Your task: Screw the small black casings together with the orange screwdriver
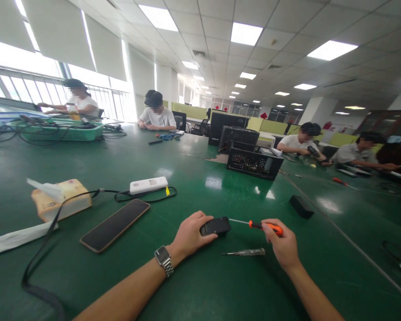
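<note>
A: Where is the main object?
B: A small black box-shaped device [217, 227] is held just above or on a glossy green tabletop [200, 290], near the lower middle of the view; whether its underside is touching cannot be told.

A: How is it held?
B: By the left grip [191, 234], closed partway, with the thumb along the near side and fingers across the far side. A silver metal-banded watch [163, 260] is worn on that wrist.

A: And the right grip [283, 243]?
B: It is curled around the handle of an orange-and-black screwdriver [274, 229]. The thin shaft is pointed left, its tip brought to the device's right end; actual contact cannot be made out.

A: What is placed around them?
B: Just below, a slim screwdriver with a clear handle [249, 253] is laid flat. To the left are set a dark smartphone with a tan edge [115, 226], a white power strip [149, 185] and a cream-coloured tissue pack [67, 198]. To the right, a black rectangular block [301, 206] is seen.

A: Farther off?
B: An opened black computer case [254, 162] is stood beyond, a green plastic basket [60, 132] is piled with cables, and people in white tops [160, 119] are seated around.
</note>
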{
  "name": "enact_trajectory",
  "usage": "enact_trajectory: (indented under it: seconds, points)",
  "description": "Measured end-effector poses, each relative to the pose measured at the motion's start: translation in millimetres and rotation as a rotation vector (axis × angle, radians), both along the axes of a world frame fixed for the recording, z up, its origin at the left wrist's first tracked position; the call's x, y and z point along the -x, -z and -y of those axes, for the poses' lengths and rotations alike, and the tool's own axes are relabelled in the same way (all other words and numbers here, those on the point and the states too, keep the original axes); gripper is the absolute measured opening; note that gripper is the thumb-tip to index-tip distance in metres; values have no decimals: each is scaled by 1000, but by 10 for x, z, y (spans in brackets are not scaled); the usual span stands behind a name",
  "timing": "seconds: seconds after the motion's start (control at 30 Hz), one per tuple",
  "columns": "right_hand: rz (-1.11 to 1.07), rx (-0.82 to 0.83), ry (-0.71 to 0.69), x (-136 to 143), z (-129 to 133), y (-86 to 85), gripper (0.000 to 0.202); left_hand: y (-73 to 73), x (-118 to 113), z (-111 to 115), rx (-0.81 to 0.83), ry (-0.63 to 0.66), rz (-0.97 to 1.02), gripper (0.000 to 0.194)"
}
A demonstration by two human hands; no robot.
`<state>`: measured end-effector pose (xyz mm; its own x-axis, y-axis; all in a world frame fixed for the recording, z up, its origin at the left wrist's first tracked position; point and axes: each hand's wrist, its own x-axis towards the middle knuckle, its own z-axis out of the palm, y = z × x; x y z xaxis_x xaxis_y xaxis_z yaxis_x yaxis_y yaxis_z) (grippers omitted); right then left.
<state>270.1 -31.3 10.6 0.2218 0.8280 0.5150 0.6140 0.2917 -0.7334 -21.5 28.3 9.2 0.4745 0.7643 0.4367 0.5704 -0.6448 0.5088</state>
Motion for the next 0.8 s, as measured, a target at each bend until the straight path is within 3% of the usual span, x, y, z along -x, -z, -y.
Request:
enact_trajectory:
  seconds: [0.17,0.33,0.53,0.67,0.8]
  points:
    - [146,245,-33,-252,-166,147,33,19,122,-81,90,73,9,40]
    - [468,408,-167,-142,-198,106,31,22,145,-78,114,100,26,40]
    - [604,353,-239,24,-53,-84,43,18,129,-77,109,74,43,34]
    - [728,383,-369,182,79,-162,25,28,155,-134,103,22,62,32]
    - [704,278,-412,300,108,-168,17,42,190,-189,124,-6,117,28]
